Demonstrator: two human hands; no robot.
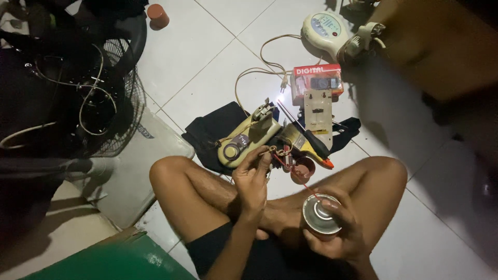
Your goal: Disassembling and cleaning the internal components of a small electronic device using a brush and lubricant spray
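Right hand (pixel 337 236) grips a spray can (pixel 321 214) at the lap, its red straw (pixel 293 173) aimed at the small part (pixel 273 151) pinched in left-hand (pixel 252 179) fingers above; spraying seems underway, needing steady aim.

A black fan grille (pixel 111 103) lies at the left on the white tiled floor (pixel 207 57), with pale wires looped across it. A small red cap (pixel 157 15) stands on the tiles beyond it. A cream control housing (pixel 326 28) sits at the top, a red box (pixel 317 82) just below, a cream plate (pixel 318 115) leaning over that box. A black cloth (pixel 212 132) is spread mid-floor, and a green board (pixel 114 262) fills the near left corner
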